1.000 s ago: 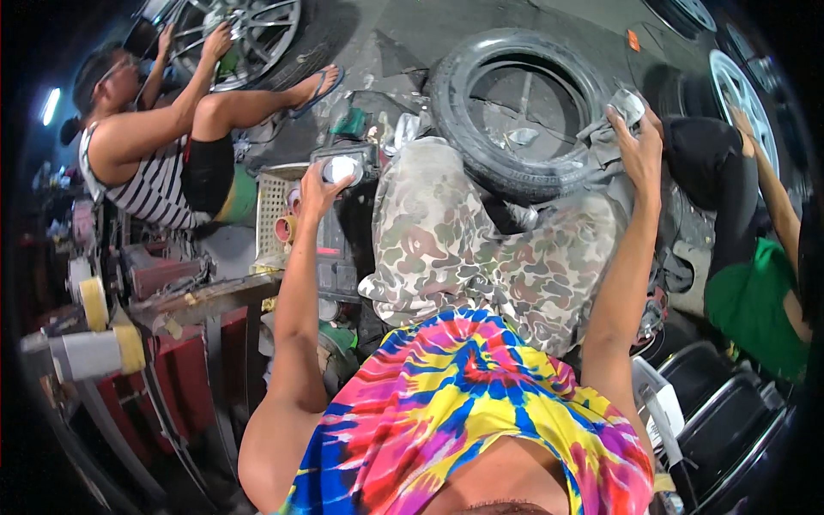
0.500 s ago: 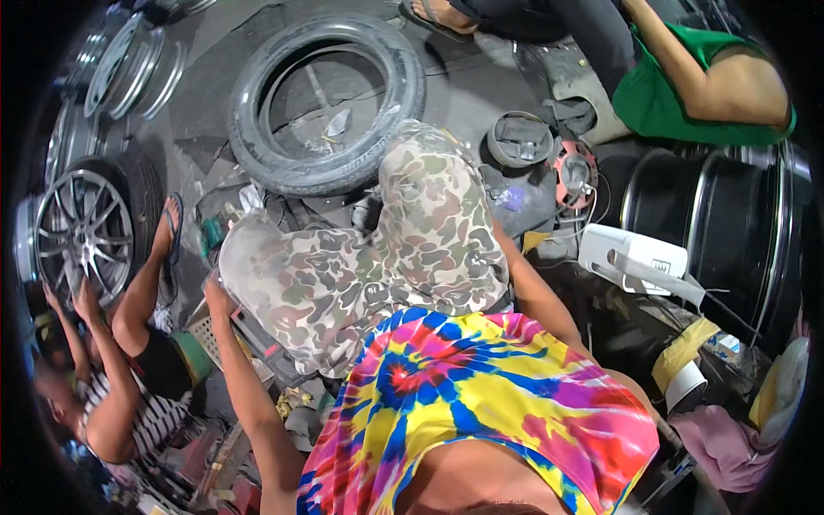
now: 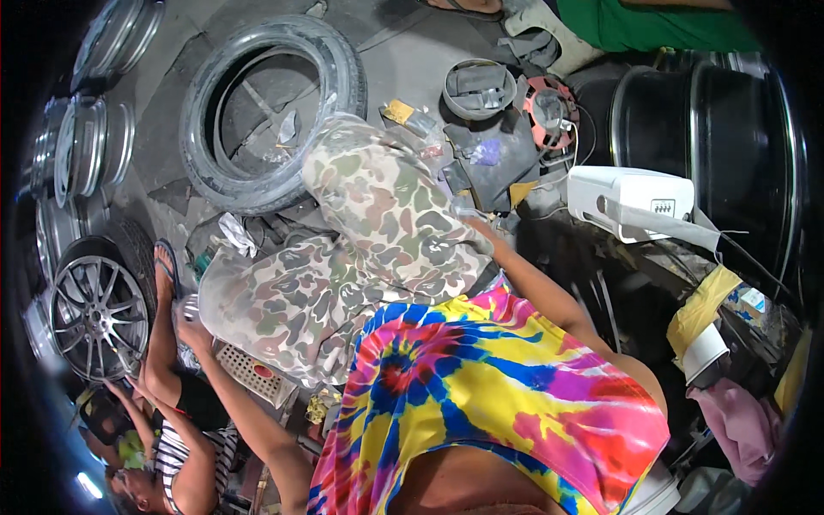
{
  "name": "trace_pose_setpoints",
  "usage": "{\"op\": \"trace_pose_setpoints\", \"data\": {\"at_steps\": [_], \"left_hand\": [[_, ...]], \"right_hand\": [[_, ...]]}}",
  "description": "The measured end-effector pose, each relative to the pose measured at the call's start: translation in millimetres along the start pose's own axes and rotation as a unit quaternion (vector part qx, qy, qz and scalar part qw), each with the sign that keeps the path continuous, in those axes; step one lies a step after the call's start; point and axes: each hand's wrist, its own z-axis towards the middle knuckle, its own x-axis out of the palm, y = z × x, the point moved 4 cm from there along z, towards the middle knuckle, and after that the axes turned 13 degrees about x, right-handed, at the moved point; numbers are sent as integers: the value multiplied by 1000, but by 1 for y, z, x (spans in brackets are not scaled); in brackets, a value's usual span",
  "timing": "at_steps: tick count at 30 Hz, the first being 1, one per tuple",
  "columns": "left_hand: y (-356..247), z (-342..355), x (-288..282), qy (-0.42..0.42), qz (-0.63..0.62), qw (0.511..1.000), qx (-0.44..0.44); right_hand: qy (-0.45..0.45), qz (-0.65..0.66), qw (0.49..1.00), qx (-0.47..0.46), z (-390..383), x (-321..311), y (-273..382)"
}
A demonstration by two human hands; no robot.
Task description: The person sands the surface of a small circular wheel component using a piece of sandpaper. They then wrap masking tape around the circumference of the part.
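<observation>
My left hand (image 3: 192, 330) is out beside my left knee, smeared by motion, near a small pale object (image 3: 190, 306). Whether it holds that object I cannot make out. My right hand (image 3: 482, 227) is by the outer side of my right thigh. Its fingers are mostly hidden behind the camouflage trousers (image 3: 378, 189), close to a dark flat piece (image 3: 493, 163) on the floor. Ahead of my knees a worn tyre (image 3: 202, 146) lies flat, with scraps inside its ring.
At left a person in a striped top (image 3: 193, 468) reaches toward a spoked wheel (image 3: 99, 318). Metal rims (image 3: 81, 150) stand behind it. To the right are a round dark bowl (image 3: 481, 107), a red round device (image 3: 549, 107), a white box (image 3: 631, 202) and large black rims (image 3: 657, 120).
The view has turned, so the tyre sits further left and the green-clad person is mostly out of frame. My left hand has swung outward from my knee; more of my right hand shows.
</observation>
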Motion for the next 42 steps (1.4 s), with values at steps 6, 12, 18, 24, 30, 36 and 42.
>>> {"op": "trace_pose_setpoints", "data": {"at_steps": [6, 12, 18, 24, 30, 36, 42], "left_hand": [[-147, 122, -63, -97, -50, 992, 59], [-227, 197, -73, -145, -181, 969, 90], [-281, 223, -43, -117, -264, 947, 138], [-284, 204, -13, -153, -339, 927, 44], [-283, 206, -3, -188, -429, 879, 87], [-271, 191, -6, -204, -445, 871, 33], [-265, 158, -64, -312, -354, 876, 102]], "right_hand": [[30, 10, 997, 74, -61, 27, -40], [38, -13, 994, 101, -90, 25, -43], [19, -21, 991, 129, -103, 16, -38], [14, -45, 988, 146, -99, -4, -21], [6, -82, 987, 139, -70, -41, 7], [0, -134, 988, 78, -26, -98, 71], [-35, -127, 991, -7, 20, -170, 174]]}}
